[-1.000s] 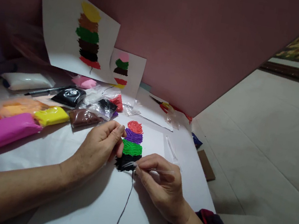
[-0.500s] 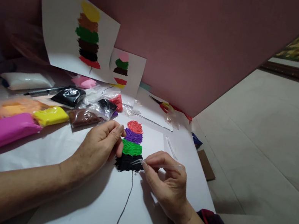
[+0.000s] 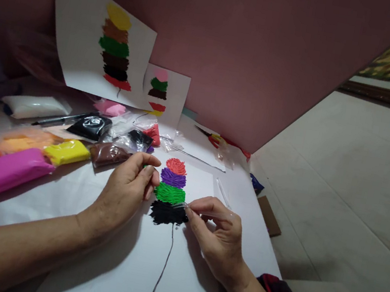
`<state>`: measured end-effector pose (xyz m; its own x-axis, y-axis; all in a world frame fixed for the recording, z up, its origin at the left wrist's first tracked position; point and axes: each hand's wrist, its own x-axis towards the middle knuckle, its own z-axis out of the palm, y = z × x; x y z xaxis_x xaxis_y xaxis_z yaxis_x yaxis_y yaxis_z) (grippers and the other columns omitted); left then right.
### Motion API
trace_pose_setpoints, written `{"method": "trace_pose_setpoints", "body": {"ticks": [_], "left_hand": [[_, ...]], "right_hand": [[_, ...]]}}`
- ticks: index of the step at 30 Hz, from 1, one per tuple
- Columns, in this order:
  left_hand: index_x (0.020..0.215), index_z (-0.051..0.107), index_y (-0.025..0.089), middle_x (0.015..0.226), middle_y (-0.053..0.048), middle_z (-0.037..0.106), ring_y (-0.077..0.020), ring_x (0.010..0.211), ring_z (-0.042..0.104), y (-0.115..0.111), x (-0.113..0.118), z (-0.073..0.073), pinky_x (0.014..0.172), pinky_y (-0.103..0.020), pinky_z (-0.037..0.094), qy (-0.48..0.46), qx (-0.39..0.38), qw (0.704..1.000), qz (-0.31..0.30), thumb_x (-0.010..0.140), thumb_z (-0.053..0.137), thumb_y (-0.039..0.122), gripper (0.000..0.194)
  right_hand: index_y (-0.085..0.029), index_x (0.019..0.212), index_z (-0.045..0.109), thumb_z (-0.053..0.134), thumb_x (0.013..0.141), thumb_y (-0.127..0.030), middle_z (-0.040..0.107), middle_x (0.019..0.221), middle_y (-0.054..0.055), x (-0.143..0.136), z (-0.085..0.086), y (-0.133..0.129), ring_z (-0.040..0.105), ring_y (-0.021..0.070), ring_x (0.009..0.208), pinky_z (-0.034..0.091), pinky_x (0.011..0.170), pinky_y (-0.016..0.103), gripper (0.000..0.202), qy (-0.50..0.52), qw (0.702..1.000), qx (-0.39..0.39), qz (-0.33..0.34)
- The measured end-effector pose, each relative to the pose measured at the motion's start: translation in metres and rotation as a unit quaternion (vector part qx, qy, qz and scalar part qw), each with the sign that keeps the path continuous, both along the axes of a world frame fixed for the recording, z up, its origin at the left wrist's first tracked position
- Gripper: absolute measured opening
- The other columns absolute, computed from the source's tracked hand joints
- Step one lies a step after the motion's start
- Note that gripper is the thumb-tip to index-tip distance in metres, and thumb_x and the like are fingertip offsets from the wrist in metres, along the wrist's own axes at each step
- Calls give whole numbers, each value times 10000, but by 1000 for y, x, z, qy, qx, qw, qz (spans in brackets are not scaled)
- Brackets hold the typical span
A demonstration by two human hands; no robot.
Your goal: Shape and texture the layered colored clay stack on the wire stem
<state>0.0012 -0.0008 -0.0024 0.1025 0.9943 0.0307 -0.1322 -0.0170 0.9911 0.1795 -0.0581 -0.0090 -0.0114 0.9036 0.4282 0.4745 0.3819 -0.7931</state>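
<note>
On a white sheet (image 3: 112, 272) lies a stacked clay picture: a coral-red round top (image 3: 176, 166), a purple band (image 3: 173, 178), a green band (image 3: 170, 193) and a black band (image 3: 168, 214), all textured, with a dark line running down below. My left hand (image 3: 132, 180) is just left of the bands, thumb and fingers pinched together; a small bit of green clay (image 3: 145, 167) shows between them. My right hand (image 3: 220, 228) pinches a slim clear plastic tool (image 3: 180, 205), its thin tip at the seam between green and black.
Bagged clay lies at left, including magenta (image 3: 5, 170), yellow (image 3: 67, 152), brown (image 3: 108, 153) and black (image 3: 90, 126) packs. Two painted sheets (image 3: 74, 39) lean on the pink wall. Scissors (image 3: 213, 139), a thin metal rod (image 3: 196, 158) and a clear stick (image 3: 222, 191) lie behind and right.
My left hand has drawn slightly left and its index finger has lifted, uncovering more of the green and black bands. The clear tool's tip has moved up slightly from the black band.
</note>
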Motion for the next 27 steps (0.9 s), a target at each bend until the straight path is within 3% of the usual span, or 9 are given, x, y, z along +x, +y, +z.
{"method": "trace_pose_setpoints", "body": {"ticks": [27], "left_hand": [[884,515,187,615,59,533,-74,458,419,-1,1,3,455,-204,340,23,2,1000,-12,881,463,251,83]], "right_hand": [[-162,804,660,616,821,-145,652,769,45,1,-2,1,627,160,662,529,562,284,50,7,999,-17,26]]}}
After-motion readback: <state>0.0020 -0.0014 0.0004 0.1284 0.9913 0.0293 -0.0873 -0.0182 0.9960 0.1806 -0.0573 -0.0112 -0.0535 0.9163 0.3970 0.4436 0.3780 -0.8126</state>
